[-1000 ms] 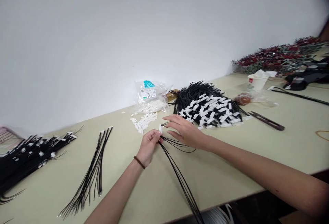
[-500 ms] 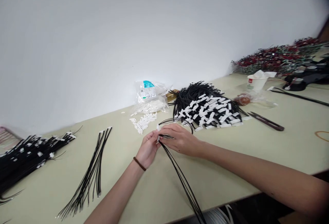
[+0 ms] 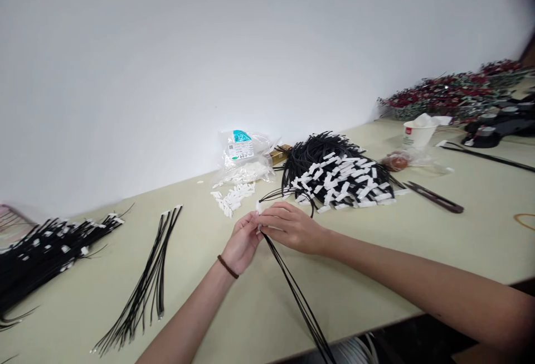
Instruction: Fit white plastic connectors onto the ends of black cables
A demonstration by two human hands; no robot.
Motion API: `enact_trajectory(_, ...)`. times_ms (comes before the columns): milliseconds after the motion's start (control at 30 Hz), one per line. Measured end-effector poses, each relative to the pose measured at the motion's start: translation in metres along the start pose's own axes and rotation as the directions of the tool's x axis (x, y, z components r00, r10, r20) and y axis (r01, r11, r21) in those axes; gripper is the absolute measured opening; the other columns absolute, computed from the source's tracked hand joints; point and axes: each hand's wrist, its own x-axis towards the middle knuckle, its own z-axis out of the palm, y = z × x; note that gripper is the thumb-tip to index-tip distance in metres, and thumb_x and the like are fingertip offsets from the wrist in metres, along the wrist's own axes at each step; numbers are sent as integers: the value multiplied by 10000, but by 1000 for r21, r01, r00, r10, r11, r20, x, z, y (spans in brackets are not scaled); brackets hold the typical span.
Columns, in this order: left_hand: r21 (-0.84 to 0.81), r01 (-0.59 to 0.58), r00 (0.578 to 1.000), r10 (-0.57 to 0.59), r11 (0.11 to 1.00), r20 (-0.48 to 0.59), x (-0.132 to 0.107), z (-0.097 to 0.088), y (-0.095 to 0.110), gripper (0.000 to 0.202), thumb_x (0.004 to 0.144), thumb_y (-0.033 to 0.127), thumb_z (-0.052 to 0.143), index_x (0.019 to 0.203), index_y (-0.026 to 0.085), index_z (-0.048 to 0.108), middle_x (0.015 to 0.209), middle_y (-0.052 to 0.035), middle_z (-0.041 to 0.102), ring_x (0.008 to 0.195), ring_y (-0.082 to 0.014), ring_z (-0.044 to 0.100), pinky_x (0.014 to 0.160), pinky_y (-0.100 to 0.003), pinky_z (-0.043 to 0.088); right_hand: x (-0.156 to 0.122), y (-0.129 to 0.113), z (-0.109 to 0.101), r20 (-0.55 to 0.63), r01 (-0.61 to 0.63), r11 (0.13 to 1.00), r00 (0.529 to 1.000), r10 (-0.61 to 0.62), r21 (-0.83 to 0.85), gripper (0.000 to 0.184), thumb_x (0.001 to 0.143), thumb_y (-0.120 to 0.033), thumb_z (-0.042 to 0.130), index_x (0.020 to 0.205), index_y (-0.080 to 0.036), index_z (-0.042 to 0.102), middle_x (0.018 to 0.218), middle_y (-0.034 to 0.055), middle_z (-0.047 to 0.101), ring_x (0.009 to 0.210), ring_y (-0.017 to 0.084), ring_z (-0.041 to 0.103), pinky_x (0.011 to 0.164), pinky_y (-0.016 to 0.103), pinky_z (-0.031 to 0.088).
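My left hand (image 3: 243, 244), with a brown band at its wrist, pinches a small white connector (image 3: 259, 207) between thumb and fingers. My right hand (image 3: 296, 228) is closed at the same spot from the other side, its fingertips on the black wires (image 3: 292, 283) where they meet the connector. The wires trail down past the table's front edge, and others loop up behind the right hand. Fingers partly hide the connector. Beyond the hands lie a pile of loose white connectors (image 3: 233, 199) and a large heap of black cables with white ends (image 3: 326, 169).
A labelled plastic bag (image 3: 246, 155) leans near the wall. To the left are a small bunch of black wires (image 3: 150, 275) and a thick cable bundle (image 3: 45, 258). Thread snips (image 3: 437, 197), a paper cup (image 3: 418, 134) and a red-and-green wire pile (image 3: 451, 96) are on the right.
My right hand's fingers have closed in nearer the left fingertips, covering the wires that showed between them. The left hand has hardly moved.
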Motion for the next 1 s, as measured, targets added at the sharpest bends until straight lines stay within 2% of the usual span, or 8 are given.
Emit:
enact_trajectory(133,22,-4,1000,4,1000,8,0,0,0,186,645,300,709,687,147,612,672,0,591,617,-88,491,594,-204,385,3,0,-3,-7,36,999,999,-36,-37,142,886,-113,450,856,-148,584,1066,49,610,1049,142,489,882,323,449)
enact_trajectory(600,19,10,1000,-10,1000,-4,-1,1,1,176,626,273,724,702,152,621,690,3,603,637,-89,501,607,-204,386,2,-2,-1,27,17,999,999,-17,-27,113,877,-108,463,857,-137,571,1021,71,611,1023,142,506,854,322,450)
enact_trajectory(1000,25,9,1000,-9,1000,-1,0,-1,0,167,637,272,719,701,151,623,697,4,605,637,-88,500,610,-210,385,3,-2,-2,22,25,999,999,-24,-32,150,883,-101,448,831,-126,587,1034,51,616,989,143,512,850,300,444)
